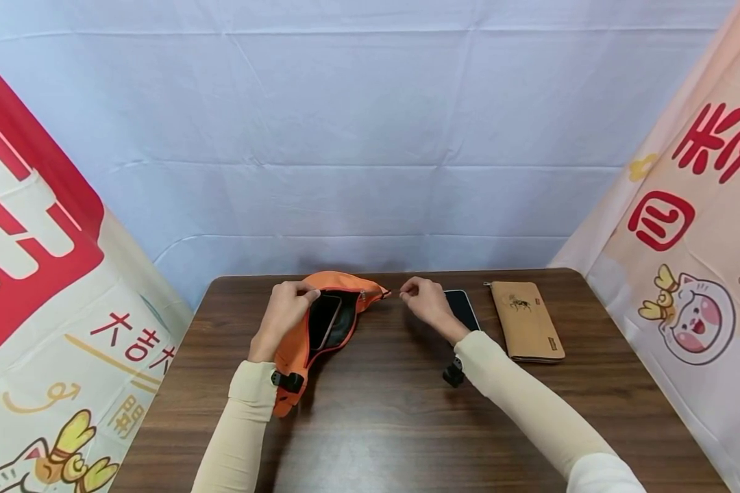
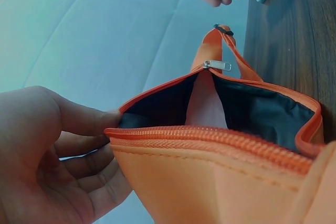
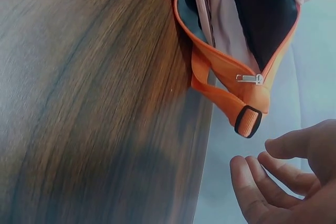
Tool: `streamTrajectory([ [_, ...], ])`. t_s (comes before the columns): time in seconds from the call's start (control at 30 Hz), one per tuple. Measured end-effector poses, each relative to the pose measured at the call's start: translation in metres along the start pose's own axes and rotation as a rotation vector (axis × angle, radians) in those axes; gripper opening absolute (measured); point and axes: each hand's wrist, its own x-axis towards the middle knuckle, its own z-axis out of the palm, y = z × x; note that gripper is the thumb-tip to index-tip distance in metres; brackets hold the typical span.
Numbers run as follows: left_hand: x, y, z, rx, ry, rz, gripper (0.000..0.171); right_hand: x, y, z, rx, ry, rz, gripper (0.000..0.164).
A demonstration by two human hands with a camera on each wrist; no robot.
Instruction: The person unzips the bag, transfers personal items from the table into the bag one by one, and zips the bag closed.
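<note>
An orange waist bag (image 1: pixel 336 280) lies on the table with its zipped mouth gaping, its dark lining showing. Inside leans a dark flat slab with a pale edge (image 1: pixel 325 318), like a phone. My left hand (image 1: pixel 282 309) pinches the rim of the mouth between thumb and fingers, holding it apart. At the far end of the opening sits the silver zipper pull (image 3: pixel 249 78). Just past the strap's black buckle (image 3: pixel 248 121), my right hand (image 1: pixel 430 301) hovers with loosely bent fingers and nothing between them; a gap separates its fingertips from the buckle.
Behind my right wrist lies a dark-screened phone (image 1: pixel 460 308) on the brown wooden table (image 1: pixel 382 424). Farther right is a tan long wallet (image 1: pixel 524 322) with a zipper and a small printed picture. A white cloth (image 1: pixel 345 137) hangs behind the table, with printed cloths at both sides.
</note>
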Motion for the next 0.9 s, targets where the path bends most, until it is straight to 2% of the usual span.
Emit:
streamTrajectory([
  [0.47, -0.001, -0.001, 0.000, 0.001, -0.007, 0.008, 0.030, -0.005, 0.015, -0.012, -0.033, -0.003, 0.011, 0.020],
  [0.9, 0.000, -0.001, 0.001, -0.011, 0.000, 0.017, 0.030, -0.006, 0.028, -0.024, -0.073, 0.012, 0.033, 0.019],
])
